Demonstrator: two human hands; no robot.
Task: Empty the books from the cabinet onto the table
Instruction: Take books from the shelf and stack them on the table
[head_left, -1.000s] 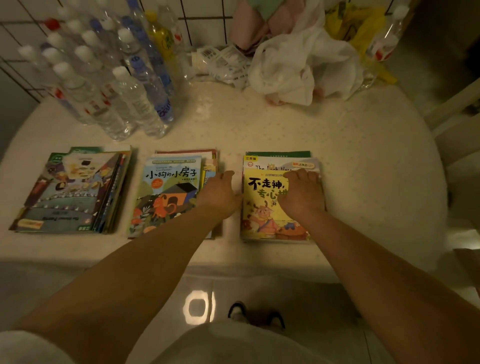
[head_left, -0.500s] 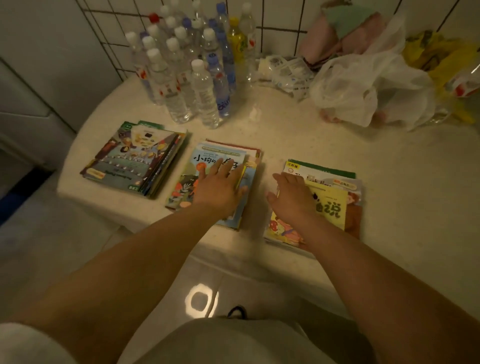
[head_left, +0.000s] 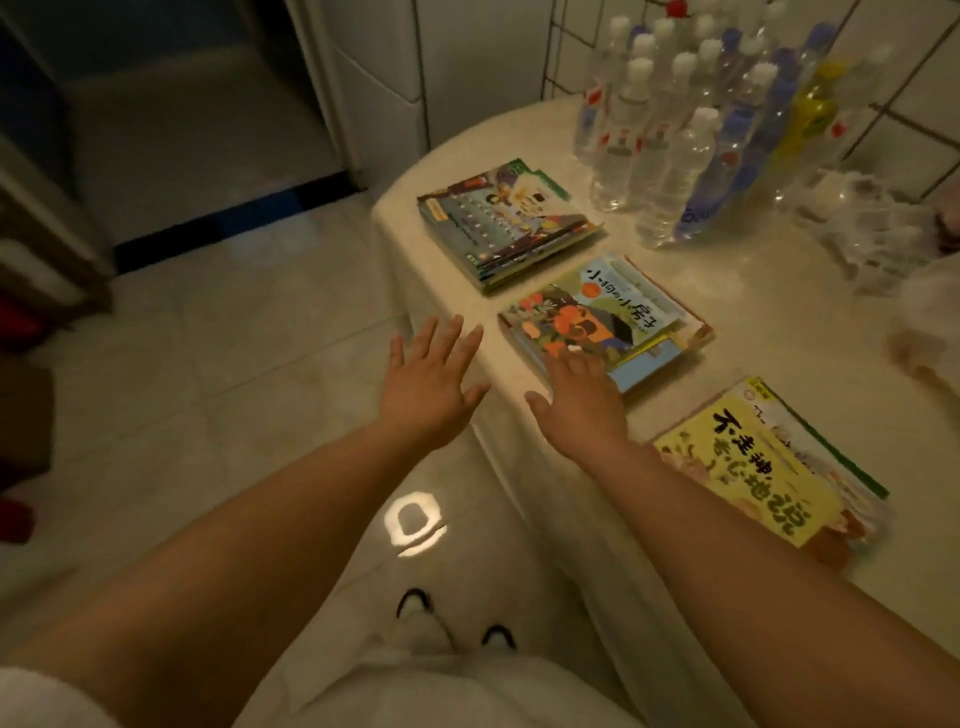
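Head view: three book stacks (head_left: 506, 223) on bench (head_left: 779, 332); my left hand (head_left: 426, 384), right hand (head_left: 582, 410) spread, empty; cabinet unseen, remainder unknown.

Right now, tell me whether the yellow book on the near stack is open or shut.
Shut. The yellow book lies flat with its front cover and title facing up, no inside pages showing, atop its stack on the table.

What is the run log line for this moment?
left hand open, off table | right hand open, at middle book stack | three stacks on table
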